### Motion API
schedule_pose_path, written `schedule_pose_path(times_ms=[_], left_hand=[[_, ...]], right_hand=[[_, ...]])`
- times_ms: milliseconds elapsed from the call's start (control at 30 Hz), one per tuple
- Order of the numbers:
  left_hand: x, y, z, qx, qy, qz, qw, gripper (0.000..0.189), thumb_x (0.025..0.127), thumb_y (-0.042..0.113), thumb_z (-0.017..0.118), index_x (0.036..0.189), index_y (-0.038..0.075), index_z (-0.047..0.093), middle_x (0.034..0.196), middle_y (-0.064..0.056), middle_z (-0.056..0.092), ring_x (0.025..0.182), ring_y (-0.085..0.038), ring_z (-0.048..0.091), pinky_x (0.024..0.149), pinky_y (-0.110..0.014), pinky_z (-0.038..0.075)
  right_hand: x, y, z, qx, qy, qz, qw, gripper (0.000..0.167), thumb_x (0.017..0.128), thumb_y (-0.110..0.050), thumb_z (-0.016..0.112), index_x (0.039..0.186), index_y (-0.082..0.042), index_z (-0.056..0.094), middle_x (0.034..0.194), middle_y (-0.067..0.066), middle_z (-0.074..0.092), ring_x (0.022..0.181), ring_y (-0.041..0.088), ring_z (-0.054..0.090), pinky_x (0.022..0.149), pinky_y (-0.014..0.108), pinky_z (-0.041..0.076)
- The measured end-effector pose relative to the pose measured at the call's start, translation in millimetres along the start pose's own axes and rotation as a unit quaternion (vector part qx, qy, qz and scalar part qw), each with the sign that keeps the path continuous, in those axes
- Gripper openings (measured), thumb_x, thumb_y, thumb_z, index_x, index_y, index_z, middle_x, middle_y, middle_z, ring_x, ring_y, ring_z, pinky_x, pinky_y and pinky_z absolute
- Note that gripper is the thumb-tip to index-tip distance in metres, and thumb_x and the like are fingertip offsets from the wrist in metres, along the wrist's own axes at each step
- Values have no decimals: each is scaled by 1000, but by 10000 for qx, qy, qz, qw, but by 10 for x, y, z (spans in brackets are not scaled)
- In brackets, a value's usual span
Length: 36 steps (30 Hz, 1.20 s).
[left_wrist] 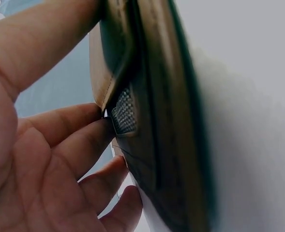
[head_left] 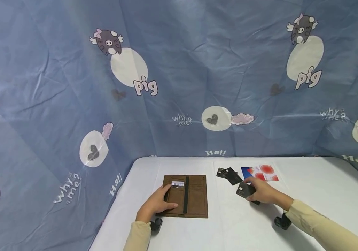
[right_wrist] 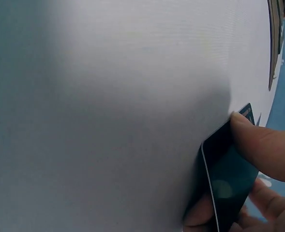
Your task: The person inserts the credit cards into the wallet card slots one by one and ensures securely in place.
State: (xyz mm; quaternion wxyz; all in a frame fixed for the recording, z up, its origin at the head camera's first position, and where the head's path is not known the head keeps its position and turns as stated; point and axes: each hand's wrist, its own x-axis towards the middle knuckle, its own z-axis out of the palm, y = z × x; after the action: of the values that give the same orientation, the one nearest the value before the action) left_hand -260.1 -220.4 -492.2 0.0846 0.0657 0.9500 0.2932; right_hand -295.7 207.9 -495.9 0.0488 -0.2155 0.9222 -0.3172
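Observation:
A brown bifold wallet (head_left: 197,198) lies unfolded on the white table, with a dark band down its middle and a card (head_left: 177,183) showing in a left-side slot. My left hand (head_left: 158,202) rests on the wallet's left half, thumb and fingers spread; in the left wrist view its fingertips touch the wallet (left_wrist: 171,121) near a slot. To the right, my right hand (head_left: 263,191) pinches a black card (head_left: 243,190) marked VIP between thumb and fingers. The right wrist view shows this card (right_wrist: 227,169) tilted, close to the tabletop.
Beyond the right hand lie two overlapping black cards (head_left: 233,176). Beside them is a flat blue, red and white printed piece (head_left: 267,170). A blue printed cloth (head_left: 179,69) hangs behind the table (head_left: 223,226).

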Motion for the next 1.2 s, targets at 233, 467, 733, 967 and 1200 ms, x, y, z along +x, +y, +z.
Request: schedule_pose_path(times_ms=[233,467,733,967,1200], left_hand=[[-21,6,-7,-45,-116,10,9999,91,78,37,84,150,4,40,151,-35,35,136,-55,37,106,-68,36],[-39,7,7,-66,-131,-54,9999,90,79,38,83,150,6,40,152,-34,34,138,-54,36,105,-69,35],[-23,17,-45,-29,-25,-111,9999,90,78,38,84,150,6,40,152,-34,34,138,-54,36,106,-68,36],[-17,-10,-84,48,34,-158,9999,91,76,38,85,149,6,42,151,-33,36,137,-53,38,106,-67,36],[2,8,-9,-62,-76,-141,9999,90,76,37,85,149,5,42,151,-34,36,137,-54,36,107,-68,35]], right_hand=[[19,9,5,-105,-433,-289,9986,70,74,-4,82,137,-4,51,126,21,60,103,28,59,88,47,52],[23,-16,-27,-52,-694,-432,9966,57,78,-4,78,131,-4,54,118,19,62,99,25,59,83,42,52],[169,-206,-117,484,-439,-304,9974,55,79,-3,76,126,2,49,102,14,63,87,21,61,72,29,51],[353,-360,-111,672,-328,-433,9963,51,81,-1,73,127,4,51,92,10,64,80,15,58,66,23,49],[463,-388,-21,935,12,77,9956,50,82,0,72,128,-1,52,91,12,65,76,17,60,65,29,51]])
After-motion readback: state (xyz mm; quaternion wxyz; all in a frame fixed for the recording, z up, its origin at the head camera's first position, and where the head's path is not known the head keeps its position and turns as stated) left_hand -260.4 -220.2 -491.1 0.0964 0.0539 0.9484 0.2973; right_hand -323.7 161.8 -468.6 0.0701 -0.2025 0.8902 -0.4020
